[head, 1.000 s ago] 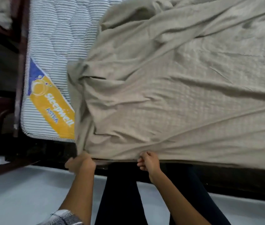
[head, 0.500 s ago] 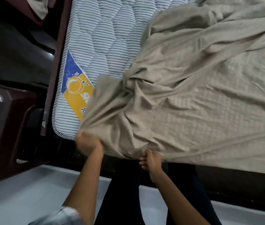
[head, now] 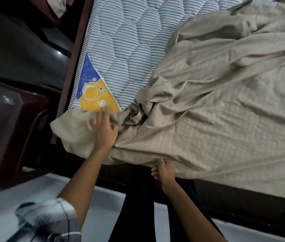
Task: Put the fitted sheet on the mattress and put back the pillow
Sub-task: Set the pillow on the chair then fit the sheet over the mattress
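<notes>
Left hand (head: 102,131) is lying flat, grip released, fingers spread on the sheet (head: 225,119) corner at the mattress (head: 129,41) corner. Right hand (head: 164,171) is pinching the sheet's near edge. Risk: the untucked corner is likely springing back off; bunched folds beside it are hindering. No pillow visible.

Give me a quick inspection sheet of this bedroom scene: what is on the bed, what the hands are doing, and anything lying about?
Surface: striped quilted mattress on a dark wooden bed frame, partly bare at the far left.
Job's things: beige fitted sheet, wrinkled, covers most of the mattress; its corner drapes over the near left corner, below the blue and yellow label. No pillow in view.
Clutter: nothing seen.
Grips: left hand lies open, flat on the sheet corner; right hand pinches the sheet's near edge.
Cables: nothing seen.
Surroundings: pale floor; dark furniture left of the bed.
</notes>
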`<state>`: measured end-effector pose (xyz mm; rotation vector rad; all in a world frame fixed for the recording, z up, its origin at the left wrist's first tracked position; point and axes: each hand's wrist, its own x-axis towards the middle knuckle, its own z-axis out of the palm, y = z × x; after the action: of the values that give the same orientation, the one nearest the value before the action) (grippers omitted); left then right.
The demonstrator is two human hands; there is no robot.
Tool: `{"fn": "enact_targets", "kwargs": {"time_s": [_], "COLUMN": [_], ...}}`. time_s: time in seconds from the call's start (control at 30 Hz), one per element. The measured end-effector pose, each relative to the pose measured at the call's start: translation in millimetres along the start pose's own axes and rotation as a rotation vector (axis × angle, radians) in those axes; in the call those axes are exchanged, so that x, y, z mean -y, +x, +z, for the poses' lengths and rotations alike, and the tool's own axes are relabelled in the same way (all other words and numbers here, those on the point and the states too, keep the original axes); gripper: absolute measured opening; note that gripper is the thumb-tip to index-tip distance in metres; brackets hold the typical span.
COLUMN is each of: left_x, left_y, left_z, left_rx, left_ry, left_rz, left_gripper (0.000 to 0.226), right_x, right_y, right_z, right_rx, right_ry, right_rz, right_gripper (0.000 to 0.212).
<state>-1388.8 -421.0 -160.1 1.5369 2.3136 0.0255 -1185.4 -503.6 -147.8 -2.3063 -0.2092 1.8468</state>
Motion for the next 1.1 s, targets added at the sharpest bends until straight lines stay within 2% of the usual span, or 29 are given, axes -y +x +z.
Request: {"fn": "enact_targets", "kwargs": {"time_s": [0.03, 0.1, 0.13, 0.2, 0.27, 0.33, 0.4, 0.47, 0.57, 0.63, 0.7, 0.73, 0.87, 1.03, 1.1], "left_x": [-4, 2, 15, 64, 123, 174, 198, 193, 152, 118, 92, 92, 98, 115, 125], "left_y": [7, 14, 15, 15, 8, 3, -1, -13, -34, -40, -39, -44, -65, -85, -91], "left_z": [-1, -12, -21, -41, -58, -63, -58, -43, -10, 1, 4, 4, 1, -12, -18], "left_rx": [0.04, -0.028, -0.07, -0.202, -0.214, -0.112, -0.082, -0.047, 0.078, 0.235, 0.3, 0.275, 0.149, 0.116, 0.044], "left_ry": [0.053, 0.044, 0.018, 0.025, 0.053, 0.036, -0.066, -0.298, -1.008, -1.364, -1.555, -1.615, -1.675, -1.769, -1.847], "left_rz": [0.05, 0.051, -0.062, -0.405, -0.712, -0.843, -0.92, -1.027, -1.28, -1.291, -1.218, -1.228, -1.276, -1.011, -0.985], "left_gripper": [0.047, 0.024, 0.021, 0.02, 0.028, 0.036, 0.038, 0.039, 0.044, 0.032, 0.022, 0.024, 0.034, 0.034, 0.04], "right_x": [2, 6, 7, 3, 4, 5, 13, 18, 18, 17, 18, 15, 13, 17, 14], "right_y": [4, 2, 1, -4, -7, -7, -8, -7, -4, -4, -2, -6, -17, -25, -31], "right_z": [1, 2, 2, 5, 7, 11, 13, 17, 28, 34, 36, 44, 61, 90, 101], "right_rx": [-0.006, -0.026, -0.015, 0.065, 0.171, 0.205, 0.218, 0.235, 0.261, 0.267, 0.238, 0.231, 0.225, 0.251, 0.146], "right_ry": [-0.022, -0.059, -0.105, -0.28, -0.471, -0.556, -0.585, -0.594, -0.657, -0.702, -0.712, -0.728, -0.782, -0.947, -1.099], "right_rz": [0.002, -0.012, -0.014, -0.02, -0.056, -0.128, -0.192, -0.226, -0.262, -0.283, -0.296, -0.311, -0.431, -0.722, -0.883], "right_gripper": [0.023, 0.025, 0.025, 0.023, 0.022, 0.022, 0.012, 0.011, 0.02, 0.02, 0.02, 0.019, 0.016, 0.023, 0.029]}}
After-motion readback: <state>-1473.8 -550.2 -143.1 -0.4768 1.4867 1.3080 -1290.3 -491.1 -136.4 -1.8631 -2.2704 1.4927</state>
